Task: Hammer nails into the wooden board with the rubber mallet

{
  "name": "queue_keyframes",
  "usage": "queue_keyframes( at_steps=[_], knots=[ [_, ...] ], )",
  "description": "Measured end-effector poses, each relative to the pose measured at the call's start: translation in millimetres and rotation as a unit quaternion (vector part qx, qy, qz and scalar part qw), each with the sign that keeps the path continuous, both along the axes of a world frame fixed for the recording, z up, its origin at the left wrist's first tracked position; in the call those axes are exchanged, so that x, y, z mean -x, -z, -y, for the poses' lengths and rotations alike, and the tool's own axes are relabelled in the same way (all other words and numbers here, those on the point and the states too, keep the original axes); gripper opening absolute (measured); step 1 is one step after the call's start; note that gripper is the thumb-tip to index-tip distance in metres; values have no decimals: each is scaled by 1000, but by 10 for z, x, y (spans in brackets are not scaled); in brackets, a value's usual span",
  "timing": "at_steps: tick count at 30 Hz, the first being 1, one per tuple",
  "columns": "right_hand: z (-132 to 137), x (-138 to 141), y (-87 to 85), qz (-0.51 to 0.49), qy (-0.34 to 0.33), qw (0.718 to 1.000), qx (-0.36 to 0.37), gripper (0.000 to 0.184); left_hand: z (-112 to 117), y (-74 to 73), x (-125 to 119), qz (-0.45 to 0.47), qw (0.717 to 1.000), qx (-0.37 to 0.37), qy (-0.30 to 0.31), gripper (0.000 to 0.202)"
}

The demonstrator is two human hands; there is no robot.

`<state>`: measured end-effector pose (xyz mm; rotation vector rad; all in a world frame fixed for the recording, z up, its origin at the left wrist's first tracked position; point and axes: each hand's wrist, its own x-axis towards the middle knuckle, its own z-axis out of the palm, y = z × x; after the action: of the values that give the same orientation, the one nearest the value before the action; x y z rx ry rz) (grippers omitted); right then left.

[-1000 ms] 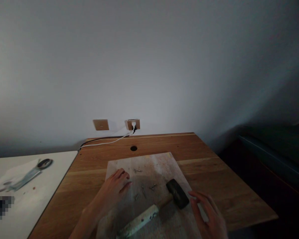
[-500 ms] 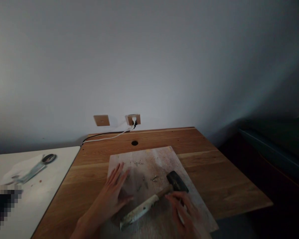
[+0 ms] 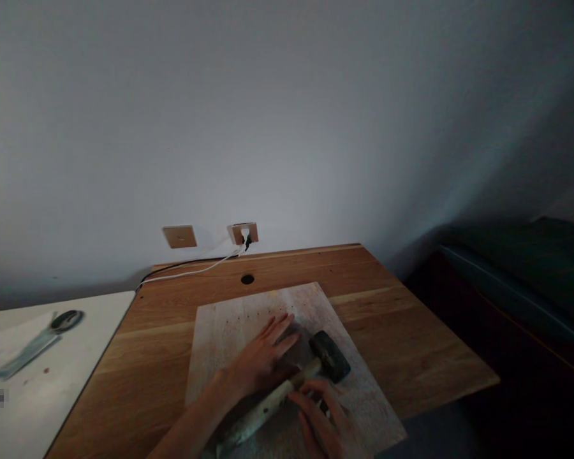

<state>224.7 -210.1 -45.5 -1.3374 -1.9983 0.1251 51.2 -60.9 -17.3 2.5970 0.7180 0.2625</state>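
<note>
A hammer [image 3: 273, 403] with a dark block head and a pale, worn handle lies diagonally on a whitish, scuffed board [image 3: 220, 335]. My left hand [image 3: 263, 357] is palm down over the middle of the board, beyond the handle, with its fingers stretched out. It hides the patch beneath it, and the small metal pieces there are out of sight. My right hand [image 3: 324, 414] is beside the handle, just below the hammer's head, with its fingers curled in. A small dark and pale bit shows between those fingers, too unclear to name. A row of small dark holes or marks runs along the board's far part.
The board rests on a wooden table [image 3: 411, 338] with a round cable hole [image 3: 247, 279]. Cables [image 3: 191, 273] run to a wall socket [image 3: 243, 234]. On the left, a white table [image 3: 76, 363] holds a roll of tape [image 3: 67, 320] and packaging.
My left hand has slid rightward across the board, over where several small metal pieces lay. The right hand stays by the hammer. The whole view has shifted slightly.
</note>
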Motion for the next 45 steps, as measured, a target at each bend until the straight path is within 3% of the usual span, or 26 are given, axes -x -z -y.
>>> queue_keyframes(
  at_steps=[3, 5, 13, 20, 24, 28, 36, 45],
  knots=[
    [-1, -18, -1, -5, -2, 1000, -11, 36, -13, -4, -11, 28, 999, -2, 31, 40],
    [0, -33, 5, -10, -2, 1000, -19, 37, 6, 3, 21, 37, 998, 17, 43, 40],
    [44, -94, 23, -18, 7, 999, -36, 35, 163, -25, 145, 45, 999, -19, -14, 36],
    [98, -208, 63, -1, -2, 1000, -23, 35, 337, -287, 528, -58, 993, -32, -97, 44],
    [92, -207, 98, -14, 0, 999, -29, 32, 422, -423, 680, -140, 977, 9, -159, 55],
    [79, -176, 125, -17, -6, 999, -28, 34, 444, -420, 630, -154, 975, 55, -149, 59],
    [103, -209, 167, -17, -6, 1000, -8, 37, 282, -168, 493, -134, 978, 35, -155, 58],
    [122, -203, 123, -44, 5, 999, 8, 34, 243, -248, 333, -88, 987, 53, -120, 54]
  ],
)
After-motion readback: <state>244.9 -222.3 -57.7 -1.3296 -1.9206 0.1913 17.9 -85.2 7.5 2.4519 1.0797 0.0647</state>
